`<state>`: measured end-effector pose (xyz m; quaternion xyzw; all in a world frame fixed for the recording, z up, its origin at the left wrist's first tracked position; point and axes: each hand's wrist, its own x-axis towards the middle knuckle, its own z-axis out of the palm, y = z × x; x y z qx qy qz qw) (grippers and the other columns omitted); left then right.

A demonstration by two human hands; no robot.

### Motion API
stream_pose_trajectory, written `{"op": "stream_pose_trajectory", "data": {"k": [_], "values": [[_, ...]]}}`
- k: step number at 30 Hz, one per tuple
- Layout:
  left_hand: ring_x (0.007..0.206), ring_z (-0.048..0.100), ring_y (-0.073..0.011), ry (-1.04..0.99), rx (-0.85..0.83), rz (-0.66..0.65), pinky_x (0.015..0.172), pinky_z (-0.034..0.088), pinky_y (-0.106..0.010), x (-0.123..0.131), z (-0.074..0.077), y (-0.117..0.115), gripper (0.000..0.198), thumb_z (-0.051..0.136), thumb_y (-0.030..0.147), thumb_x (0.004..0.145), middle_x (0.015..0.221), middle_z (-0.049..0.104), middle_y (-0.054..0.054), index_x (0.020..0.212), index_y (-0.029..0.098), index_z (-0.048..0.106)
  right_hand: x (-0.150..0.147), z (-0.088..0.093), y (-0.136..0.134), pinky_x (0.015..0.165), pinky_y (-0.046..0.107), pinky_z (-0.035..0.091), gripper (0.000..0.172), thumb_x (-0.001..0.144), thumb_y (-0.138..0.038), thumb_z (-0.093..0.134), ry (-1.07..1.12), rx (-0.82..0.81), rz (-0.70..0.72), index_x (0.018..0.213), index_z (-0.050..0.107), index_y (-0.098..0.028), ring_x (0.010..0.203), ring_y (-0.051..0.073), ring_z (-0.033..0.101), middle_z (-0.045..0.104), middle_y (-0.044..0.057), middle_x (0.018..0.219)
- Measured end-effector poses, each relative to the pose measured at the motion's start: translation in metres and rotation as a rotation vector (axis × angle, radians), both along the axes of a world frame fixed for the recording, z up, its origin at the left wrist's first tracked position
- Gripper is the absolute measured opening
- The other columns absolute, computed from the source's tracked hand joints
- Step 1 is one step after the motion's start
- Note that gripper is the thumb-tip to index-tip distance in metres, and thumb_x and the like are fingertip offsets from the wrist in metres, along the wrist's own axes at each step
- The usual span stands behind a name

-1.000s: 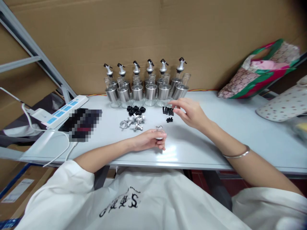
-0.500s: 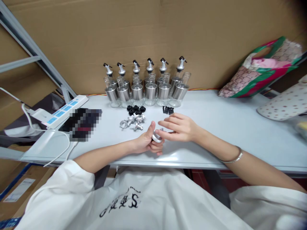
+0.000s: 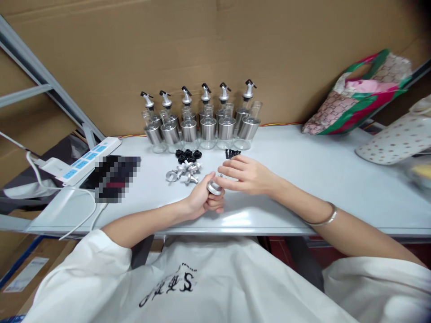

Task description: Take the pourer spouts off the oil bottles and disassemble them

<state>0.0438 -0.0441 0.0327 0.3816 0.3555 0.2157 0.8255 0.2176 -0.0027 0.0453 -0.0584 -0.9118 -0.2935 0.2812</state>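
Note:
My left hand is closed around a silver bottle pourer top, its round flange facing up beside the thumb. My right hand reaches in from the right, its index fingertip on the same pourer top. Its thumb is hidden, and the other fingers stretch out above. Left of the hands lie several loose silver pourer tops in a pile. Behind them is a cluster of black ringed stoppers. Several small black levers lie just beyond my right hand.
At the back stand two rows of glass bottles with steel sleeves; the rear row carries pourers. On the left are a power strip, a white cable and a blurred-out dark device. A patterned bag and a dotted white object stand right.
The whole view has shifted slightly. Both hands stay together at the pourer top; my left thumb now lies closer against it, and the right fingers have moved a little.

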Motion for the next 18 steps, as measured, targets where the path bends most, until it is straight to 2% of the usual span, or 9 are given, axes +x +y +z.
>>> {"op": "stream_pose_trajectory", "data": {"k": [3,5,10,15,17,18], "values": [[0.033,0.014,-0.0066,-0.007,-0.036,-0.107,0.044,0.037,-0.021,0.000,0.000,-0.005,0.065,0.007,0.044,0.095,0.034,0.014,0.006,0.038,0.020,0.026,0.005,-0.005,0.002,0.071,0.030,0.039,0.018,0.088,-0.015,0.050,0.039,0.047,0.043,0.099,0.054,-0.029,0.087,0.014,0.054,0.064,0.001,0.094],[0.032,0.015,-0.0066,-0.011,-0.037,-0.119,0.045,0.038,-0.022,0.001,0.000,-0.006,0.063,0.008,0.040,0.095,0.034,0.015,0.006,0.038,0.020,0.027,0.005,-0.007,0.002,0.071,0.029,0.040,0.017,0.087,-0.016,0.052,0.039,0.073,0.029,0.097,0.054,-0.030,0.086,0.013,0.055,0.064,0.000,0.092],[0.033,0.013,-0.0069,0.039,0.024,-0.007,0.045,0.037,-0.021,-0.002,0.001,-0.001,0.061,0.006,0.038,0.095,0.036,0.013,0.007,0.039,0.021,0.023,-0.002,-0.002,0.000,0.071,0.029,0.041,0.014,0.091,-0.015,0.045,0.023,0.094,-0.026,0.096,0.054,-0.024,0.085,0.014,0.055,0.064,0.003,0.089],[0.035,0.012,-0.0075,0.082,0.112,0.058,0.045,0.036,-0.020,-0.006,0.010,0.005,0.058,0.007,0.036,0.094,0.036,0.011,0.006,0.040,0.022,0.021,-0.006,0.012,-0.005,0.078,0.033,0.042,0.013,0.090,-0.014,0.046,0.073,0.141,-0.066,0.091,0.057,-0.021,0.087,0.016,0.054,0.064,0.003,0.086],[0.035,0.011,-0.0075,0.093,0.113,-0.026,0.044,0.035,-0.021,-0.009,0.014,0.007,0.057,0.007,0.036,0.094,0.036,0.010,0.006,0.040,0.022,0.020,-0.003,0.014,-0.005,0.079,0.034,0.042,0.015,0.091,-0.014,0.045,0.076,0.144,-0.080,0.093,0.057,-0.023,0.090,0.016,0.054,0.064,0.003,0.090],[0.034,0.010,-0.0074,0.107,0.107,-0.115,0.044,0.035,-0.022,-0.011,0.014,0.008,0.057,0.008,0.037,0.093,0.036,0.010,0.006,0.040,0.022,0.021,-0.002,0.015,-0.005,0.079,0.034,0.042,0.015,0.090,-0.014,0.046,0.078,0.142,-0.077,0.093,0.057,-0.024,0.090,0.016,0.054,0.064,0.003,0.091]]}}
